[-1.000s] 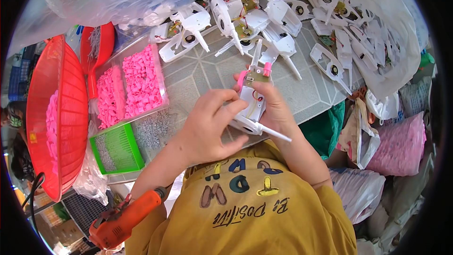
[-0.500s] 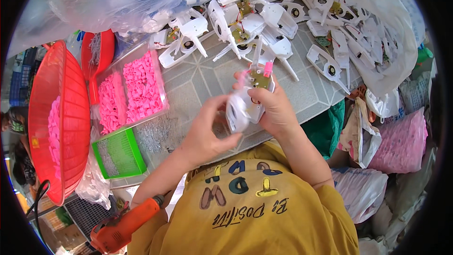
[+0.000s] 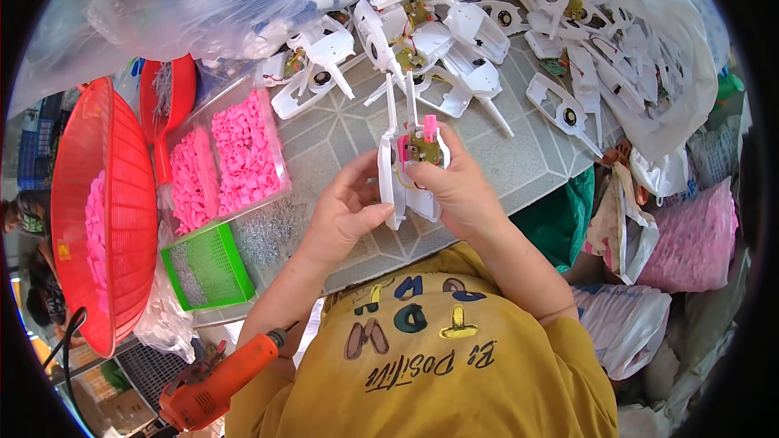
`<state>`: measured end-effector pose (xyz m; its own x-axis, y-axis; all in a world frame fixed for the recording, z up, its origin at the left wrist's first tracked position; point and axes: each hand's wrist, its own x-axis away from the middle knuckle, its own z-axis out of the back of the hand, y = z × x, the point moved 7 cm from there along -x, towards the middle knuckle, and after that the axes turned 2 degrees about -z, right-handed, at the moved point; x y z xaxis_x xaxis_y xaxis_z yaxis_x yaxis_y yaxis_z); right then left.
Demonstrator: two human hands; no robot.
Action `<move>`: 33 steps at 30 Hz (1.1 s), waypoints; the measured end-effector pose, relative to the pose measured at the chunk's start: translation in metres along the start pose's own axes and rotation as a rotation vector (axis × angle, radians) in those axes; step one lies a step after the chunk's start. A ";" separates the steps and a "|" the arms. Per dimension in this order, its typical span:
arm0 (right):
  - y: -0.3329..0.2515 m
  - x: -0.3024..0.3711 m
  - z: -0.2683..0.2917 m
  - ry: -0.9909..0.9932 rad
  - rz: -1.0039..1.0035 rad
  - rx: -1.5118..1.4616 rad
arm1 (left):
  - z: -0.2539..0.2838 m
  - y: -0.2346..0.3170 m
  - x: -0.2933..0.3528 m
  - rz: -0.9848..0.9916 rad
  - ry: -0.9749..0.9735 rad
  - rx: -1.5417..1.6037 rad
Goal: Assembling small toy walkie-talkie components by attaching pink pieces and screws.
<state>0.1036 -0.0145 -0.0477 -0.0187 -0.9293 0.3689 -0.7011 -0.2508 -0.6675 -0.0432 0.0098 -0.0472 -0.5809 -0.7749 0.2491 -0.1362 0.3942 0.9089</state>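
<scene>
Above the near edge of the table, my left hand [image 3: 347, 209] is closed on a white plastic shell half [image 3: 387, 174], thumb at its lower end and fingers behind. The right hand [image 3: 461, 188] grips the matching white shell half [image 3: 423, 204], its thumb over the lower part of a green circuit board [image 3: 423, 151]. A pink plastic piece [image 3: 430, 125] sits at the top of that board. Both halves stand side by side with their thin arms pointing away from me. A thin yellow wire shows between them; whether the halves touch is unclear.
Open white shells [image 3: 479, 81] with boards lie at the back, beside a white sack [image 3: 673, 105] of similar parts. At left are a tray of pink pieces [image 3: 243, 146], a green basket [image 3: 231, 276], loose screws [image 3: 268, 235], a red scoop [image 3: 169, 97], a red basin [image 3: 122, 219] and an orange power screwdriver [image 3: 219, 381].
My hands have shifted slightly left and turned the parts. The left shell half, tilted and blurred before, now stands upright beside the right half, with its arm pointing away.
</scene>
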 end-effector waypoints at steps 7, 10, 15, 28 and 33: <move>0.000 0.000 -0.001 0.024 0.053 0.144 | 0.000 -0.002 0.000 -0.018 -0.080 -0.010; -0.002 0.000 -0.005 0.029 0.038 0.192 | -0.001 -0.001 0.000 0.001 -0.066 -0.010; 0.000 -0.003 -0.005 0.034 0.091 0.267 | 0.003 -0.004 0.000 0.024 -0.026 -0.012; -0.006 0.003 -0.013 0.003 0.132 0.387 | 0.001 -0.004 -0.001 -0.006 -0.019 0.062; -0.007 0.001 -0.010 0.043 0.148 0.417 | -0.001 -0.001 0.000 -0.029 -0.016 0.029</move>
<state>0.1017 -0.0108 -0.0359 -0.1334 -0.9534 0.2705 -0.3414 -0.2120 -0.9157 -0.0421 0.0086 -0.0481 -0.5892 -0.7783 0.2170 -0.1760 0.3857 0.9057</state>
